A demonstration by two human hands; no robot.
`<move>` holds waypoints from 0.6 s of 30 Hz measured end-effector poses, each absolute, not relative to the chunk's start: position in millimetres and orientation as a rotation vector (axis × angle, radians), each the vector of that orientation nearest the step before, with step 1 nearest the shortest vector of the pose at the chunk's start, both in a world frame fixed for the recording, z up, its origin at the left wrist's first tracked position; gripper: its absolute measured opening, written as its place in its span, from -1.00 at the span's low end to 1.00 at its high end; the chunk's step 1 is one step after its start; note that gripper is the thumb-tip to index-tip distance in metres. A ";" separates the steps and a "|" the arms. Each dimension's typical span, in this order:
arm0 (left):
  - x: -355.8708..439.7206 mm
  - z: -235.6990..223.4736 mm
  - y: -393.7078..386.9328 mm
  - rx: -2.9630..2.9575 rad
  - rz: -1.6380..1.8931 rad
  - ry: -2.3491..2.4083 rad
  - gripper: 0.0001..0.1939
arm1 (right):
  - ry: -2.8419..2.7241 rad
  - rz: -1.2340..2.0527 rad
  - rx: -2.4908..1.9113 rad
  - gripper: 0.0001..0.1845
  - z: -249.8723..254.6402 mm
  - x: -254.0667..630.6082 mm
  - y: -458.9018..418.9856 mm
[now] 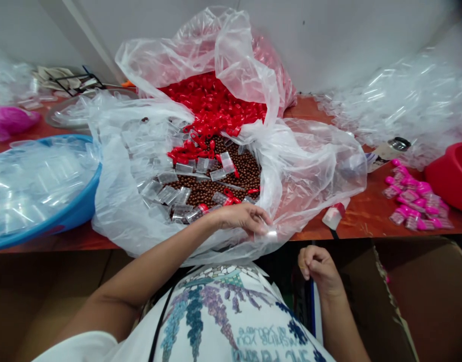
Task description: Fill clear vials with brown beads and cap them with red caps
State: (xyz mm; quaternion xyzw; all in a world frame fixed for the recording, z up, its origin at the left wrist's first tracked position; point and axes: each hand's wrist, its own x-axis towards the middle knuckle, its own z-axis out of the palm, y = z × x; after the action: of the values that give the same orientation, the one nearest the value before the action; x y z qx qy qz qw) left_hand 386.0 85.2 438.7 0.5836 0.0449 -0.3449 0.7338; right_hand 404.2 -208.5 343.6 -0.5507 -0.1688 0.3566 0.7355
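My left hand (249, 219) reaches across the near edge of a clear plastic bag (117, 201), fingers closed at a small clear plastic container (271, 234). Beyond it in the bag lie brown beads (204, 191), several clear containers (182, 195) and loose red caps (195, 153). Below the table's edge, to the right, my right hand (320, 267) is closed with curled fingers; whether anything is inside is hidden. A clear container with a red part (334, 215) rests on the table between my right hand and the bag.
Behind is a bag of red caps (211, 100). A blue basin (91, 193) of clear pieces stands left. On the right are pink-capped little bottles (417, 198), a red bowl (451, 176) and piled clear plastic (400, 105). An open cardboard box (427, 291) sits below.
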 end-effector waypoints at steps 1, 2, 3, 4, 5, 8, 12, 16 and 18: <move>388.1 439.0 95.5 1.345 -0.639 0.143 -0.60 | -0.371 0.862 -1.381 -0.75 339.4 410.4 -217.7; 390.8 437.4 106.9 1.409 -0.510 0.200 -0.61 | -0.378 0.937 -1.585 -0.76 334.8 416.4 -226.0; 394.2 433.9 118.7 1.474 -0.386 0.271 -0.62 | -0.390 0.998 -1.805 -0.74 330.2 421.9 -233.0; 398.0 428.4 130.5 1.536 -0.273 0.350 -0.63 | -0.407 1.039 -2.008 -0.69 326.0 426.6 -238.4; 402.1 421.3 141.6 1.592 -0.175 0.438 -0.64 | -0.427 1.057 -2.166 -0.64 322.6 430.3 -242.0; 415.3 396.6 165.6 1.722 0.027 0.637 -0.71 | -0.482 1.026 -2.321 -0.55 320.4 435.1 -240.4; 433.8 374.5 172.8 1.931 0.146 0.677 -0.81 | -0.603 0.923 -2.229 -0.56 335.3 430.9 -219.3; 451.5 368.2 166.3 1.954 0.146 0.686 -0.79 | -0.669 0.917 -2.165 -0.59 353.1 423.8 -200.9; 457.4 366.5 162.2 1.874 0.126 0.674 -0.76 | -0.671 0.905 -2.141 -0.59 359.7 421.7 -196.3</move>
State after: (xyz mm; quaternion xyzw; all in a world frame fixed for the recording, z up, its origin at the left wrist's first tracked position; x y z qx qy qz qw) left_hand 457.4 162.2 366.5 0.7891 0.2838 0.0529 0.5422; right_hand 421.7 -196.3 359.7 -0.8278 -0.2596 0.3501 0.3532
